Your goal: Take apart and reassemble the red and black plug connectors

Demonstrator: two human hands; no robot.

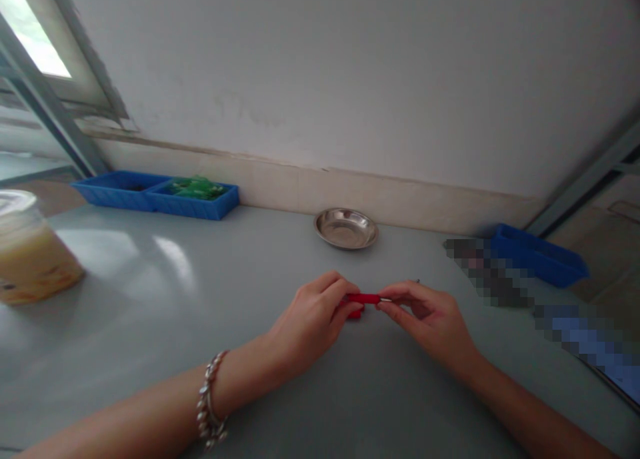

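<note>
My left hand (320,312), with a beaded bracelet (210,399) on its wrist, is closed on a slim red rod-like piece (367,299) held level above the table. My right hand (430,312) pinches a thin, metallic-looking end of that piece between thumb and fingertips. Just under it, a second short red part (355,314) shows beside the left fingertips; whether the two are joined I cannot tell. Beyond both hands, a round, shallow metal dish (346,231) rests on the table.
A two-compartment blue tray (185,208) with green pieces (197,188) in its right part stands by the wall at the back left. At the left edge is a clear cup (30,259) of yellowish drink. Another blue tray (540,256) stands right, near pixelated items on the grey table (240,272).
</note>
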